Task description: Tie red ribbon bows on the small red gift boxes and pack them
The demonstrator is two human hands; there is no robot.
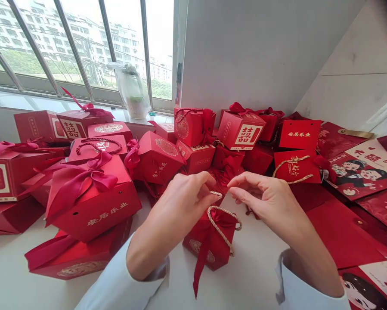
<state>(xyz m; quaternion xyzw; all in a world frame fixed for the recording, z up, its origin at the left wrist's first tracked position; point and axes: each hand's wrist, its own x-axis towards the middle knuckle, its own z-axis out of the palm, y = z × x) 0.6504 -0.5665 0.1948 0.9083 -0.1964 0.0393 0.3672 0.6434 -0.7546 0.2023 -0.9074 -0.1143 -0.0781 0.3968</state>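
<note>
At the centre of the white table stands a small red box (pixel 209 243) with a dark red ribbon (pixel 201 262) hanging down its front and a gold twisted cord (pixel 219 228) looped over its top. Above its left side, my left hand (pixel 177 211) has its fingers pinched around the end of a gold cord. My right hand (pixel 270 200) is raised behind and right of the box, thumb and fingertips brought near each other; whether anything thin is between them is too small to tell. Both hands are clear of the box's faces.
Red gift boxes (pixel 93 198) with bows are piled on the left, more (pixel 243 129) along the wall. Red bags and printed envelopes (pixel 364 168) lie on the right. A plastic-wrapped container (pixel 133 94) stands on the sill by the barred window. White table surface (pixel 251 275) shows in front.
</note>
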